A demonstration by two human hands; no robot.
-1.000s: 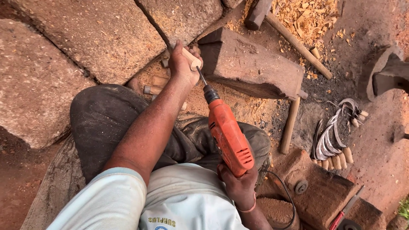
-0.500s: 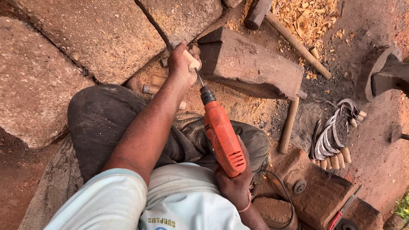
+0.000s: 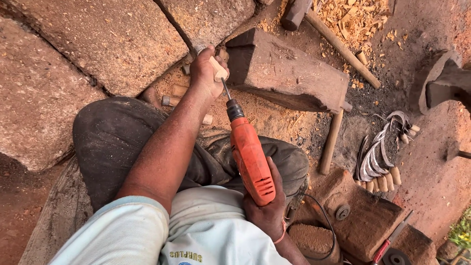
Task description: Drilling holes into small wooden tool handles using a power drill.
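Drill (image 3: 251,157) tilted slightly steeper | left hand (image 3: 205,73) clamps wooden peg (image 3: 218,68), steadying it against the bit (end-on) | right hand (image 3: 267,208) grips drill's handle.

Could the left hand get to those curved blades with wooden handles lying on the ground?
Probably not: the left hand holds a small wooden piece on the far side of the orange drill from the blades.
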